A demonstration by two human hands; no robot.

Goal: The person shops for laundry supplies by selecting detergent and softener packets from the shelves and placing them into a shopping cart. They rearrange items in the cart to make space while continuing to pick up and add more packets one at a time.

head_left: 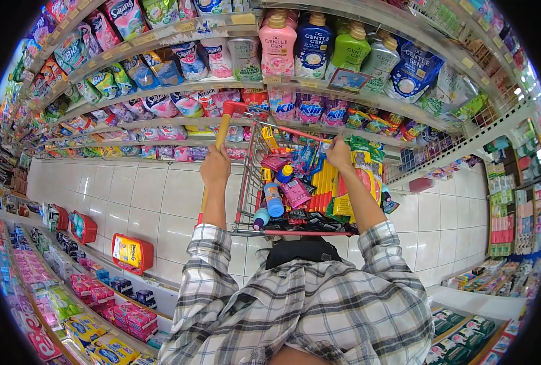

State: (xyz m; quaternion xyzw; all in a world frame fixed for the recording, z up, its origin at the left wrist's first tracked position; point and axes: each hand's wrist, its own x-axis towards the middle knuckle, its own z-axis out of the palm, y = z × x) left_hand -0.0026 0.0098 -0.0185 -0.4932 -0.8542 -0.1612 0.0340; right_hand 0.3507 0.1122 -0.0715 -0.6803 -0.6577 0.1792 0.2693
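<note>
My left hand [216, 165] is wrapped round a yellow handle [222, 131] with red ends, left of a wire shopping cart [246, 176]. Over the cart's right part, my right hand [339, 153] is closed near the red rail; what its fingers grip, if anything, is too small to tell. Inside the cart lie a blue bottle with an orange cap [273, 199], a dark blue bottle with a yellow cap [284, 174], a pink packet [295, 192], long yellow packs [324, 182] and several other packets. A red bar [307, 233] runs along the cart's near side.
Shelves [209, 82] of detergent pouches and bottles curve across the front. Red baskets [133, 253] stand at the left beside a low shelf of pink packs [133, 319]. More stocked shelves [500, 210] are at the right. A tiled floor [161, 185] lies between them.
</note>
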